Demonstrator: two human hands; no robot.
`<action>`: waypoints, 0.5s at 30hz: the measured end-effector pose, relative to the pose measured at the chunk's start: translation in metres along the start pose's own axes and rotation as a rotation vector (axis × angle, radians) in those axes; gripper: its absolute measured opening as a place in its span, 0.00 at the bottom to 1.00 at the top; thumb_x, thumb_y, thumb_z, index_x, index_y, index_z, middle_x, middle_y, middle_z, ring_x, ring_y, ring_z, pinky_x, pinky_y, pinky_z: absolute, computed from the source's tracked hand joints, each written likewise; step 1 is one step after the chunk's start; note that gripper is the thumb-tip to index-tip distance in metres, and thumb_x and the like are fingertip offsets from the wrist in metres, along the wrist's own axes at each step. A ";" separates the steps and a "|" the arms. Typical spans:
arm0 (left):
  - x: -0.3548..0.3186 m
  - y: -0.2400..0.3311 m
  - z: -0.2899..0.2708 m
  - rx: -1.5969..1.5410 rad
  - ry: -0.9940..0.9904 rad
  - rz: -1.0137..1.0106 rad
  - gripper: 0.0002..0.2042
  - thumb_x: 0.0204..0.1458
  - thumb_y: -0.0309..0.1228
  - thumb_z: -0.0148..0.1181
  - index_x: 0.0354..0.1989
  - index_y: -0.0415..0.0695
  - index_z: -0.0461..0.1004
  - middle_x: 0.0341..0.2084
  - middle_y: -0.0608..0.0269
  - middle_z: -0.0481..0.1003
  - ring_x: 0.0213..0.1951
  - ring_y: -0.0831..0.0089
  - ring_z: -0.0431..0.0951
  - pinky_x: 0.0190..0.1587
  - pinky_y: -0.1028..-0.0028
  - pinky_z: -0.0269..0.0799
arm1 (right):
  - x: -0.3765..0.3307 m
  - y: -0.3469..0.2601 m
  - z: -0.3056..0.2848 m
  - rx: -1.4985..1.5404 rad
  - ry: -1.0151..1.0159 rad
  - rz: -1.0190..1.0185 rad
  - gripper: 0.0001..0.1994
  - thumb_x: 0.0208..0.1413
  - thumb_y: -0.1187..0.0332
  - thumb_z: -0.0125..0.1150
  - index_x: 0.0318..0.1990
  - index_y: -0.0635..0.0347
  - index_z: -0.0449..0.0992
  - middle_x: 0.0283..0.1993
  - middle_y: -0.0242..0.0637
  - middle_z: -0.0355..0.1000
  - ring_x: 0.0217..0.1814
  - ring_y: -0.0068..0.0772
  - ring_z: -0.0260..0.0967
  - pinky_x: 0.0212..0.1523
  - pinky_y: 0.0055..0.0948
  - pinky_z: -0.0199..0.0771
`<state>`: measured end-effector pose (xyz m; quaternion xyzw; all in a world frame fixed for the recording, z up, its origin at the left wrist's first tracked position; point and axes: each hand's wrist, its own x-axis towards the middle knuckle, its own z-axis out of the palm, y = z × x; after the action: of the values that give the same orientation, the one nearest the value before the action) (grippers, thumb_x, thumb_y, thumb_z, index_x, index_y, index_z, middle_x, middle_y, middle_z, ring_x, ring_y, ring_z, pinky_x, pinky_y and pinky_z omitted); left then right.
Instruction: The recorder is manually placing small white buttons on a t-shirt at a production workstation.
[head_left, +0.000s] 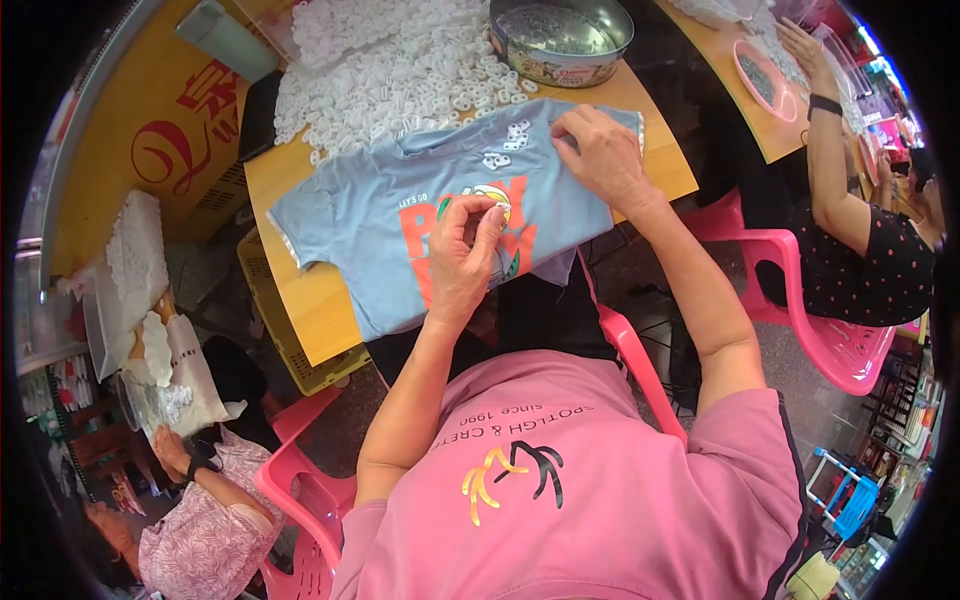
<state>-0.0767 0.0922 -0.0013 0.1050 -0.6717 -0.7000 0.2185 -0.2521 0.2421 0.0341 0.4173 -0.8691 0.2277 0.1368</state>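
Spread flat on the wooden desk (pixel 300 290), front side up, a small light blue T-shirt (pixel 370 215) with an orange print, its hem hanging off the near edge; laid out this way, seemingly, to keep the printed front smooth and within reach of both hands. Pressed palm-down on the shirt's upper right part, near the sleeve, the right hand (pixel 600 150): grip flat and spread, clasping nothing, apparently pinning the cloth so it cannot slide or bunch. Set over the middle of the print, the left hand (pixel 462 262): grip pinched nearly closed, thumb and fingertips drawn together right at the fabric, either on a small piece or on the cloth itself; too small to tell which. Just below the collar, lying on the shirt, a little cluster of white plastic pieces (pixel 505 145), close enough to be picked from without reaching. Beyond the collar, a large heap of the same white pieces (pixel 400 65) spread over the far desk, and beside it a round metal tin (pixel 560 40) with a silvery inside. Under the desk's left end, a yellow crate (pixel 290 350). Off to the right, at another desk, a co-worker's arm (pixel 830 170) with a dark wristband; lower left, another seated person in a patterned top (pixel 205 535).
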 end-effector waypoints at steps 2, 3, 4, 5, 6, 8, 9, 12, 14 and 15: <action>0.000 0.001 0.000 -0.015 -0.003 -0.008 0.04 0.58 0.24 0.58 0.38 0.36 0.73 0.34 0.64 0.74 0.34 0.81 0.75 0.38 0.80 0.71 | 0.000 0.002 -0.002 0.052 0.007 0.004 0.05 0.50 0.70 0.63 0.33 0.60 0.76 0.33 0.36 0.73 0.35 0.36 0.73 0.36 0.32 0.72; 0.000 0.001 0.001 -0.034 -0.003 -0.009 0.04 0.58 0.24 0.58 0.38 0.36 0.73 0.34 0.64 0.74 0.33 0.81 0.75 0.37 0.80 0.71 | 0.001 0.002 -0.005 0.196 -0.036 0.132 0.05 0.51 0.71 0.63 0.33 0.62 0.76 0.33 0.36 0.75 0.33 0.33 0.73 0.35 0.30 0.71; 0.000 0.002 0.001 -0.052 -0.003 -0.011 0.04 0.58 0.24 0.58 0.38 0.36 0.73 0.34 0.65 0.75 0.33 0.82 0.75 0.37 0.80 0.71 | 0.002 0.003 -0.008 0.340 -0.081 0.260 0.05 0.51 0.71 0.64 0.34 0.64 0.77 0.32 0.36 0.76 0.31 0.29 0.73 0.35 0.27 0.71; 0.000 0.002 0.000 -0.052 -0.002 -0.010 0.04 0.58 0.24 0.58 0.38 0.36 0.73 0.34 0.65 0.75 0.33 0.82 0.75 0.37 0.80 0.71 | 0.003 0.003 -0.010 0.341 -0.081 0.259 0.05 0.51 0.71 0.64 0.34 0.64 0.77 0.32 0.36 0.76 0.31 0.29 0.73 0.35 0.27 0.71; 0.000 0.002 -0.001 -0.050 -0.004 -0.016 0.04 0.58 0.24 0.58 0.38 0.36 0.73 0.33 0.65 0.75 0.33 0.82 0.75 0.37 0.80 0.71 | 0.003 0.002 -0.011 0.418 -0.067 0.277 0.06 0.52 0.72 0.63 0.36 0.65 0.78 0.32 0.36 0.77 0.31 0.26 0.73 0.35 0.26 0.71; 0.000 0.002 -0.001 -0.049 -0.008 -0.022 0.04 0.58 0.23 0.57 0.38 0.36 0.73 0.33 0.65 0.75 0.33 0.82 0.74 0.37 0.80 0.71 | 0.002 0.003 -0.012 0.493 -0.052 0.297 0.07 0.53 0.72 0.63 0.38 0.66 0.79 0.32 0.35 0.77 0.32 0.22 0.72 0.36 0.24 0.72; 0.000 0.002 0.000 -0.054 -0.001 -0.021 0.04 0.58 0.24 0.57 0.38 0.36 0.73 0.33 0.65 0.75 0.33 0.82 0.74 0.37 0.80 0.71 | 0.001 0.004 -0.010 0.535 -0.042 0.305 0.08 0.54 0.72 0.63 0.40 0.65 0.79 0.33 0.36 0.78 0.34 0.23 0.73 0.37 0.25 0.72; 0.000 0.002 0.001 -0.055 0.005 -0.013 0.04 0.58 0.24 0.57 0.38 0.36 0.73 0.33 0.65 0.75 0.33 0.82 0.74 0.36 0.80 0.71 | -0.002 0.004 -0.009 0.539 -0.025 0.287 0.10 0.55 0.72 0.62 0.43 0.65 0.79 0.35 0.37 0.78 0.37 0.24 0.74 0.39 0.26 0.72; 0.000 0.002 0.000 -0.049 0.007 -0.006 0.04 0.58 0.24 0.57 0.38 0.36 0.73 0.33 0.65 0.75 0.33 0.82 0.74 0.36 0.80 0.71 | -0.002 0.004 -0.009 0.506 -0.019 0.259 0.10 0.55 0.73 0.61 0.43 0.65 0.79 0.35 0.38 0.78 0.37 0.25 0.74 0.40 0.26 0.72; 0.000 0.002 0.000 -0.050 0.004 -0.010 0.04 0.58 0.24 0.57 0.38 0.36 0.73 0.33 0.65 0.75 0.33 0.82 0.74 0.36 0.80 0.71 | -0.002 0.004 -0.010 0.467 -0.016 0.237 0.09 0.55 0.73 0.61 0.43 0.65 0.79 0.36 0.38 0.78 0.38 0.25 0.74 0.41 0.26 0.72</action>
<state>-0.0764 0.0921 0.0007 0.1045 -0.6530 -0.7174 0.2189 -0.2534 0.2502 0.0408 0.3344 -0.8369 0.4332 0.0022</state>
